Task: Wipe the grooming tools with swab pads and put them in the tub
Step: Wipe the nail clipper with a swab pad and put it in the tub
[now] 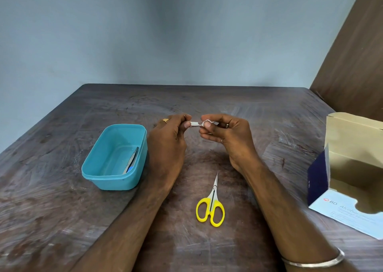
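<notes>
A: what's in the hands?
B: left hand pinches one small metal tool, right hand rubs one white swab pad on it, above the counter.
A: rest?
B: one tweezers inside the one blue tub, one yellow scissors on the counter.

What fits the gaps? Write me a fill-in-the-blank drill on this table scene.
1. The scissors have ____ handles.
2. The tub stands on the person's ____ side.
3. Both hands, left hand and right hand, hold a small ____ tool.

Missing words: yellow; left; metal
</notes>
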Demonstrator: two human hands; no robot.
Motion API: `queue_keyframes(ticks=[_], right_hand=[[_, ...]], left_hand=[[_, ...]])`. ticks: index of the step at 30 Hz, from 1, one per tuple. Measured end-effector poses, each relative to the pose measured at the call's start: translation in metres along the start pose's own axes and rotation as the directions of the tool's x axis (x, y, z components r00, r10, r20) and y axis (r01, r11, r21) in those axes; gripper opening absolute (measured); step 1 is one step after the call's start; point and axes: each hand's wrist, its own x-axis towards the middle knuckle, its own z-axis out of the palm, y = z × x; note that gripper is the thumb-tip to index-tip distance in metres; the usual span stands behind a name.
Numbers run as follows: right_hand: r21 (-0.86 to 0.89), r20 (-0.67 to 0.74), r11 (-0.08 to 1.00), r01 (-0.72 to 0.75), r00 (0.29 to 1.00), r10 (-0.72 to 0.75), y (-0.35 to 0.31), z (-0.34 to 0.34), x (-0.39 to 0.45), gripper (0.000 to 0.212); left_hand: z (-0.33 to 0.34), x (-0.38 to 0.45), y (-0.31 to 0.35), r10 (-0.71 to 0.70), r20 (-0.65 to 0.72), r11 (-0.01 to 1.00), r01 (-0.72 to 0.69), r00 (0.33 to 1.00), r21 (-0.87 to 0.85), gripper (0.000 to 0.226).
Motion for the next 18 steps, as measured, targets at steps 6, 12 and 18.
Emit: queue_keyframes(ticks=[6, 12, 18], right_hand=[[0.025, -0.035, 0.998, 0.05, 0.998, -0.049, -0.001, 0.003, -0.001, 0.019], [-0.013, -0.056, 0.994, 0.105, 0.993, -0.105, -0.002, 0.007, -0.001, 0.015], [-0.249, -0.051, 0.933, 0.26, 0.958, -0.281, 0.001, 0.018, -0.004, 0.019]], left_hand=[[0.0, -0.001, 0.004, -0.005, 0.04, 0.995, 0.001, 0.999, 0.097, 0.015], [-0.002, -0.001, 0.006, -0.016, 0.097, 0.983, -0.003, 0.995, 0.186, 0.009], [0.0, 0.0, 0.01, -0.072, 0.197, 0.958, 0.013, 0.978, 0.286, 0.021]])
